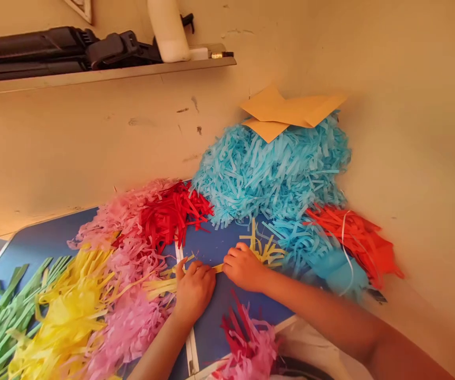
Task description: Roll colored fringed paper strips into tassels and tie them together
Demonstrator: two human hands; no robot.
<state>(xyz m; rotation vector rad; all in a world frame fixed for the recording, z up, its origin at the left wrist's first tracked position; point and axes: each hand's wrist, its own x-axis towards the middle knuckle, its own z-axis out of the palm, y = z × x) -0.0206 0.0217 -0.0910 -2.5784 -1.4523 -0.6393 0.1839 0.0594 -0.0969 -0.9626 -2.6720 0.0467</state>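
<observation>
Blue tabletop point(45, 245) against a tan wall, lower half of the frame, heaped with cut paper fringe. Left hand point(194, 291), lower centre: fingers curled down and closed, pressing a bundle of yellow paper strips point(160, 287) flat to the table. Right hand point(243, 267), just right of it: fingers bent and pinched on the same strips, whose far ends point(264, 248) fan out beyond the knuckles. Strips: thin, light, limp, likely to tear or slip apart if tugged; best held near the gathered middle, between the two hands. Around them: blue fringe pile point(270, 171), centre right, topped with tan paper sheets point(286, 111); red fringe point(172, 211) and pink fringe point(128, 316) to the left; yellow fringe point(65, 311) and green fringe point(1, 316), lower left; orange fringe point(354, 237), right. Shelf point(104, 74), upper left, bearing dark objects and a white bottle point(167, 29).
</observation>
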